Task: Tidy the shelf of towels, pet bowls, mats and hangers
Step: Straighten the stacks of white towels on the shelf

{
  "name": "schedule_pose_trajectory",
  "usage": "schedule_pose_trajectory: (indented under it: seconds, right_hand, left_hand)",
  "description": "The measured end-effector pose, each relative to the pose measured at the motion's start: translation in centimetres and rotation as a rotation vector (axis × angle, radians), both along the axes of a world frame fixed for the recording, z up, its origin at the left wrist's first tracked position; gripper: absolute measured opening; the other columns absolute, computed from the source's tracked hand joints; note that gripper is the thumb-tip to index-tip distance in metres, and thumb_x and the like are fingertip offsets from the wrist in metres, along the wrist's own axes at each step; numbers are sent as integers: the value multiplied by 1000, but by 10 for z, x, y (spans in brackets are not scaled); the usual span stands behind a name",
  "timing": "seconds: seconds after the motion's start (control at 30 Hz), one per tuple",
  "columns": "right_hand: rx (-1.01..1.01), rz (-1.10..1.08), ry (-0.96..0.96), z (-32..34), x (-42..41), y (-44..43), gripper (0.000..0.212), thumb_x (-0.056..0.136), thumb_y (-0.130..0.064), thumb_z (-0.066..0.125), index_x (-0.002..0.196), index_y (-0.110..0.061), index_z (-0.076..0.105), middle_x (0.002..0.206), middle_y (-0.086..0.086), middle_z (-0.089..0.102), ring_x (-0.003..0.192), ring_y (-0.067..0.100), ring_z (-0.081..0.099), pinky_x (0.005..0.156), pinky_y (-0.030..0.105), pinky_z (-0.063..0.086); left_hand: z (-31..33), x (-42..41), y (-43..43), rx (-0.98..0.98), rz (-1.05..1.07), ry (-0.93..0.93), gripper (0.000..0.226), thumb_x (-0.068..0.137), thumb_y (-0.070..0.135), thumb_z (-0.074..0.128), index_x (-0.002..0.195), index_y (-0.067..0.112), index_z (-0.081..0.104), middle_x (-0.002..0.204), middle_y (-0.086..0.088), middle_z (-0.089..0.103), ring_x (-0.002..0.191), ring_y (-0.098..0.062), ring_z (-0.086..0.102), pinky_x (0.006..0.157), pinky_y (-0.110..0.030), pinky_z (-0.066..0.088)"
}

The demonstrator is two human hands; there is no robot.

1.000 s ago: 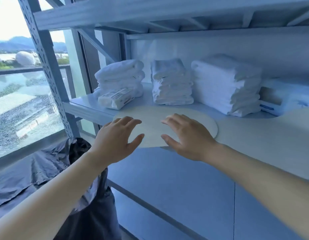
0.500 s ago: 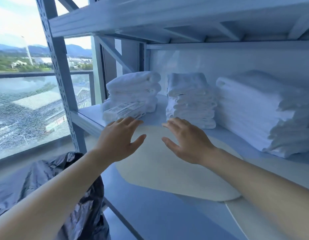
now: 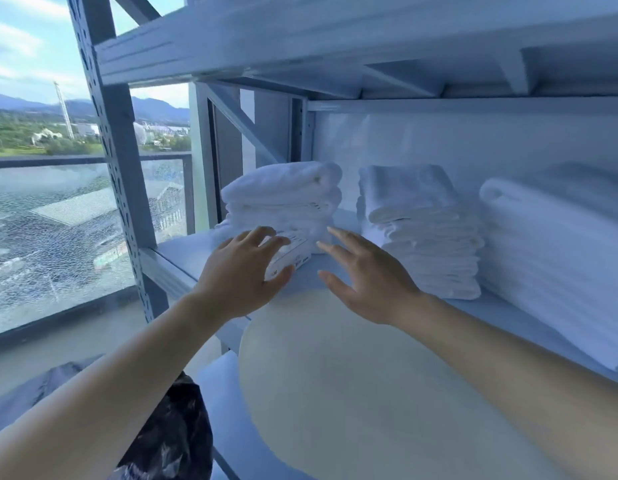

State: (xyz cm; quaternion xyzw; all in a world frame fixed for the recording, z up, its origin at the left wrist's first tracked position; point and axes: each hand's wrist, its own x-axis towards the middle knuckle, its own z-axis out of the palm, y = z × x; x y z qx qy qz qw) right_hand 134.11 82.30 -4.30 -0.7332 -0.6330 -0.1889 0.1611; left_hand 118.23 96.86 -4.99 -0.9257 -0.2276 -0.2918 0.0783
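Head view, only one: both bare arms reach forward to a grey-blue metal shelf [image 3: 182,251] next to a big window [image 3: 58,216]. Left hand [image 3: 243,277] spread wide, grip released, nothing held; its fingertips [image 3: 266,233] sit in front of the labelled towel pack [image 3: 290,254] at the bottom front of the left towel stack [image 3: 283,199], thumb just under the pack's near edge, contact with the pack can't be told. Right hand [image 3: 368,278] also spread, grip released, holding nothing, fingers pointing at the gap between the left towel stack and the middle towel stack [image 3: 421,230]; it hovers above the shelf surface, just beside the middle stack, not clearly touching it. Three piles of folded white towels stand along the back wall: left stack at the shelf's left end, middle stack near it, larger right towel stack [image 3: 557,251] well to the right, partly cut by the frame edge. A round cream mat [image 3: 352,393] lies flat on the shelf in front of the stacks, under both forearms, its near-left edge overhanging the shelf front. Black plastic bag [image 3: 169,431] sits low left, below the shelf. Upper shelf level [image 3: 335,39] spans overhead. Image slightly blurred.
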Motion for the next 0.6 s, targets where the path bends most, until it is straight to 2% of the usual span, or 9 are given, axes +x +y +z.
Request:
schedule_pose_trajectory:
  seconds: [0.27,0.47,0.6]
  right_hand:
    - [-4,-16,21,4,17,60,52,96,-43,39,143,-22,34,155,1,20,140,16,21,108,31,27]
    - [1,-71,22,3,29,94,54,94,-39,45,144,-23,32,156,1,17,141,15,19,107,30,26]
    - [-4,-119,23,5,38,115,53,95,-36,43,144,-20,31,157,1,15,142,16,16,108,31,25]
  left_hand:
    - [10,18,62,23,-20,2,44,90,51,42,126,30,52,127,7,55,113,-17,55,87,-33,44]
    - [15,33,106,26,-43,68,36,90,48,44,120,34,55,125,12,57,108,-14,57,75,-28,45]
    - [17,37,138,31,-37,65,33,89,45,47,120,34,55,125,13,56,108,-13,57,79,-30,48]
